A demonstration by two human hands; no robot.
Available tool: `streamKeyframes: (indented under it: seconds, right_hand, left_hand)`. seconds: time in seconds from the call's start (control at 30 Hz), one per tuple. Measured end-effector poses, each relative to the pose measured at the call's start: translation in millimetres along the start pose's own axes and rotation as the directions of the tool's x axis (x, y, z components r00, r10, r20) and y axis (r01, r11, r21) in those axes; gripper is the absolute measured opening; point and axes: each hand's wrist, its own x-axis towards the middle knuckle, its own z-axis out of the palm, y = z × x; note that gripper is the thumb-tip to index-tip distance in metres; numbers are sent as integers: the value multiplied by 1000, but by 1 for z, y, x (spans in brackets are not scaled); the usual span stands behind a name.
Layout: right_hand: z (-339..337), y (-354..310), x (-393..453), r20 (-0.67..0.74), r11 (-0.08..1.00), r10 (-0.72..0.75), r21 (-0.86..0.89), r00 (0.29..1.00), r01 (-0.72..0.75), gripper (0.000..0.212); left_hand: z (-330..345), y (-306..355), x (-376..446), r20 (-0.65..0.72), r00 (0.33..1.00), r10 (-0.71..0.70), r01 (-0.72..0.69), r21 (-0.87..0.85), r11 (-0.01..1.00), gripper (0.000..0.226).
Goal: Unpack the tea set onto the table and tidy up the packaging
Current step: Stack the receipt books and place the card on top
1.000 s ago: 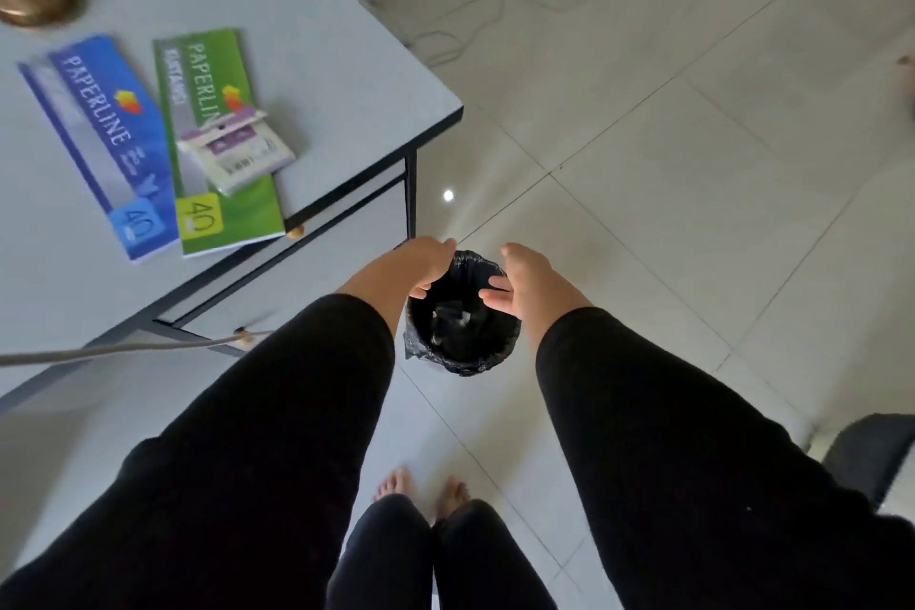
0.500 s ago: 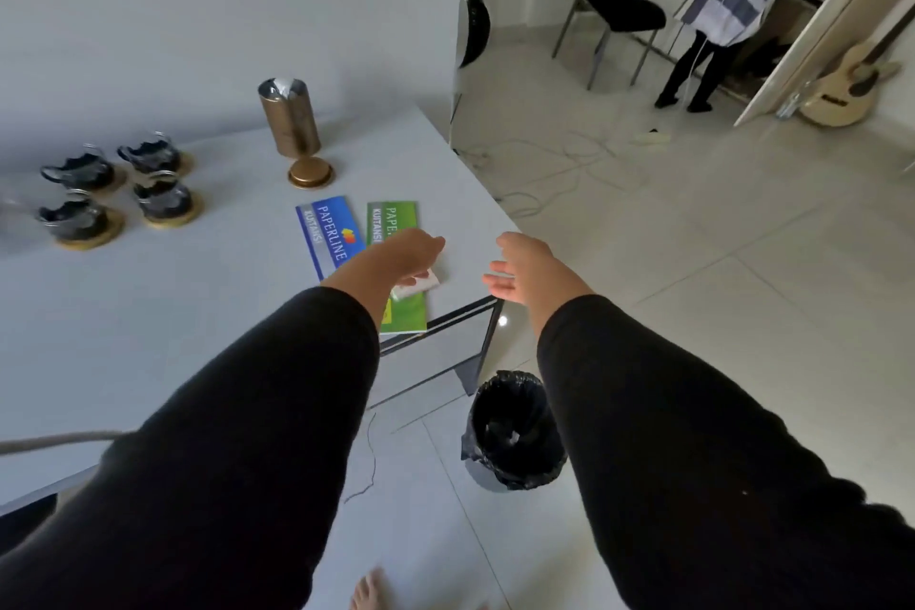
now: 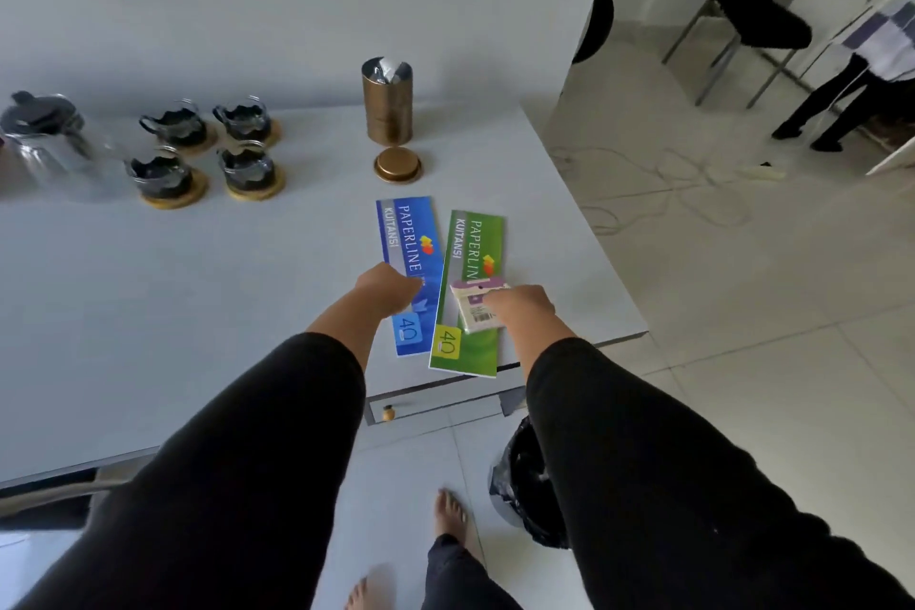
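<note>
Two hands over the bench (image 3: 198, 312): left hand (image 3: 388, 290) curled on blue booklet (image 3: 407, 263), right hand (image 3: 520, 310) on small packet (image 3: 475, 307); finger grip unclear.

Two receipt books (image 3: 465, 292), small packet (image 3: 478, 307)

Grey desk (image 3: 198, 312) bearing, at rear left, a glass teapot (image 3: 44, 139) and four glass cups (image 3: 205, 149) on round coasters; right of these, an open bronze canister (image 3: 388, 102), its lid (image 3: 397, 165) in front; nearer, a blue booklet (image 3: 408, 263) beside a green booklet (image 3: 470, 302).
</note>
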Motion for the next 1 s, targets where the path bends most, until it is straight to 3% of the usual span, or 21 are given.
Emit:
streamKeyframes:
  seconds: [0.17,0.23,0.43,0.6,1.0]
  right_hand:
    - [18,-20,36,52,992,-26,-123,998,32,70]
    - [22,-25,44,48,979,-42,-199,998,51,62]
    - [41,-50,62,106,947,-104,-294,989,131,60]
    - [65,-66,63,178,936,-190,-264,966,233,63]
    - [85,-82,58,162,946,-185,-238,969,221,61]
  left_hand:
    - [11,0,30,-51,993,-110,101,-155,983,53]
    - [13,0,40,-68,989,-130,116,-179,977,51]
    - [3,-6,54,-79,990,-117,105,-151,983,45]
    - [-4,-8,57,-50,994,-92,87,-100,991,39]
    - [0,-18,58,56,995,83,-89,124,988,112]
